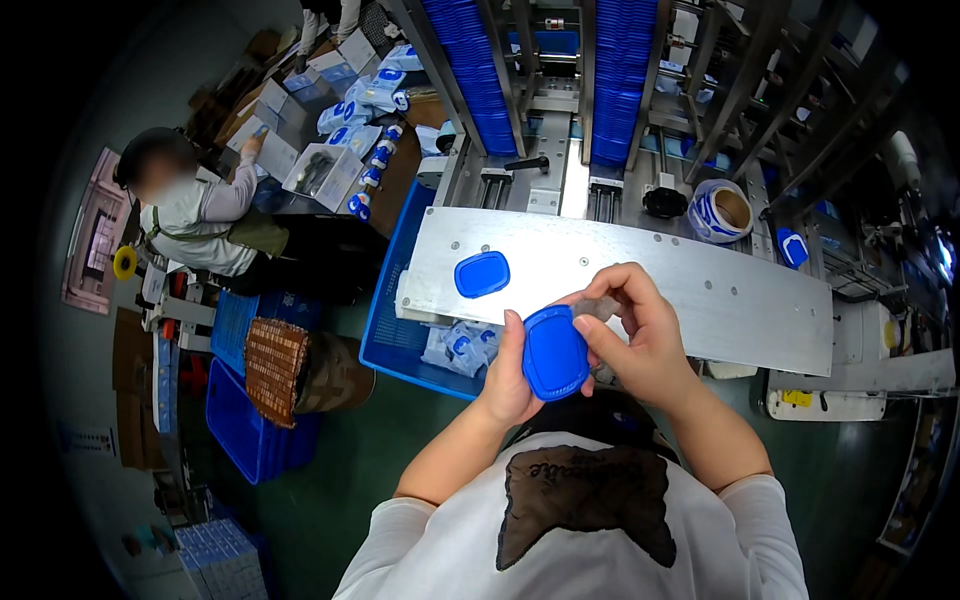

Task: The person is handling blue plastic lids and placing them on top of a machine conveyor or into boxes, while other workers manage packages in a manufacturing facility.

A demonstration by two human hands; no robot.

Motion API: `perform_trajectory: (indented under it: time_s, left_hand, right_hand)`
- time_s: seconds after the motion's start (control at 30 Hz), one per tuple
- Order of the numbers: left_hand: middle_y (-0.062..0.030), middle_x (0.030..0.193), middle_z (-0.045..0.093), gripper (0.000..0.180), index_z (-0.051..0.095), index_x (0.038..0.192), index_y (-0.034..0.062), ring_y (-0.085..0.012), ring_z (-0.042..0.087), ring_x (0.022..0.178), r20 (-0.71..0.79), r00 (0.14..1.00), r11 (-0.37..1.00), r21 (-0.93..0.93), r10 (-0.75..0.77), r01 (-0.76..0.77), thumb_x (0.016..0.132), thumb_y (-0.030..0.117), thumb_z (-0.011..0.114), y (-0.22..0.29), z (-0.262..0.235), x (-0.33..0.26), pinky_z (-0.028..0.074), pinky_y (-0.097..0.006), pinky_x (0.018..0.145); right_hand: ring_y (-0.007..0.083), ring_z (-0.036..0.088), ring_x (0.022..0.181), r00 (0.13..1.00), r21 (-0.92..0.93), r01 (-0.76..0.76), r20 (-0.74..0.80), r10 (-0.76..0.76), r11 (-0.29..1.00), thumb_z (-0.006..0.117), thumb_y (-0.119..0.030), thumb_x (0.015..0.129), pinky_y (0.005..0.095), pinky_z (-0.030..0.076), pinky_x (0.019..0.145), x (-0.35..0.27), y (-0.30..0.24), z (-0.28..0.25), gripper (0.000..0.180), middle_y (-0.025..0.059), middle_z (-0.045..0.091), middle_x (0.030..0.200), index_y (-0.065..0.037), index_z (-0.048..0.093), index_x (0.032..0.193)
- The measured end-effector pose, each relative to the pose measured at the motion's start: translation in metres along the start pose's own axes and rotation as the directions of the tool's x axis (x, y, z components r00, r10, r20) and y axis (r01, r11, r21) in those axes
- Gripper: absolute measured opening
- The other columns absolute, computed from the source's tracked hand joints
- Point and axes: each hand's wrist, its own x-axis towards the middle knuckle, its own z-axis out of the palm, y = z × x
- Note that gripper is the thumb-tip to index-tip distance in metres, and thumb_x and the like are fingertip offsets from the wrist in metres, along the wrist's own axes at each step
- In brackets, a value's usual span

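Note:
In front of my chest, my left hand (512,378) grips a blue plastic lid (556,352), rectangular with rounded corners, its thumb along the left edge. The rest of its fingers are mostly hidden behind the lid. My right hand (640,340) is closed in a pinch at the lid's upper right edge, thumb against the rim. Between thumb and index finger shows a small greyish, see-through scrap (597,307); its kind is unclear. A second blue lid (482,274) lies on the metal plate (620,262) beyond my hands, touched by neither.
Tall stacks of blue lids (622,80) stand in the machine's metal frame. A tape-like roll (720,211) rests at the right. Under the plate's left end, a blue crate (375,340) holds white-and-blue packs. A co-worker (205,215) works at a box-covered table at the left.

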Motion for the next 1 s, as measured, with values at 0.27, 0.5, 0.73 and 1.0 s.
perform_trajectory:
  time_s: [0.27, 0.5, 0.73, 1.0]
  left_hand:
    - [-0.0133, 0.112, 0.054, 0.078, 0.036, 0.133, 0.0009, -0.0197, 0.060, 0.085, -0.094, 0.995, 0.991, 0.133, 0.021, -0.008, 0.092, 0.065, 0.018, -0.002, 0.005, 0.001, 0.053, -0.033, 0.069]
    - [-0.0089, 0.106, 0.053, 0.068, 0.037, 0.132, 0.0002, -0.0174, 0.058, 0.078, -0.142, 0.987, 0.990, 0.124, 0.080, -0.062, 0.096, 0.056, 0.021, 0.002, -0.002, 0.003, 0.051, -0.031, 0.063]
    - [-0.0067, 0.097, 0.051, 0.073, 0.036, 0.133, -0.0036, -0.0187, 0.054, 0.081, -0.055, 0.995, 0.985, -0.153, 0.078, -0.086, 0.094, 0.057, 0.025, 0.011, -0.004, 0.011, 0.050, -0.033, 0.056]
    - [-0.0061, 0.101, 0.049, 0.074, 0.031, 0.137, -0.0033, -0.0198, 0.054, 0.085, -0.005, 0.997, 0.992, -0.096, 0.082, -0.082, 0.095, 0.057, 0.023, 0.005, -0.007, 0.009, 0.050, -0.033, 0.060]
  right_hand:
    - [0.0203, 0.063, 0.076, 0.932, -0.569, 0.332, 0.074, -0.355, 0.752, 0.068, -0.009, 0.077, 0.0311, 0.049, 0.066, 0.005, 0.005, 0.000, 0.021, 0.0099, 0.060, 0.088, -0.003, 0.059, 0.096]
    - [0.0160, 0.060, 0.078, 0.958, -0.451, 0.281, 0.073, -0.278, 0.847, 0.065, 0.002, 0.076, 0.0285, 0.049, 0.070, -0.002, -0.002, -0.005, 0.019, 0.0073, 0.059, 0.088, -0.002, 0.059, 0.094]
    - [0.0137, 0.048, 0.093, 0.946, -0.124, 0.321, 0.098, -0.310, 0.939, 0.060, 0.003, 0.079, 0.0266, 0.040, 0.084, 0.010, 0.008, -0.024, 0.020, 0.0063, 0.050, 0.102, -0.003, 0.057, 0.098]
    - [0.0182, 0.050, 0.097, 0.931, -0.243, 0.354, -0.001, -0.365, 0.903, 0.066, -0.004, 0.074, 0.0308, 0.040, 0.083, 0.012, 0.028, -0.026, 0.019, 0.0079, 0.050, 0.105, -0.005, 0.059, 0.091]
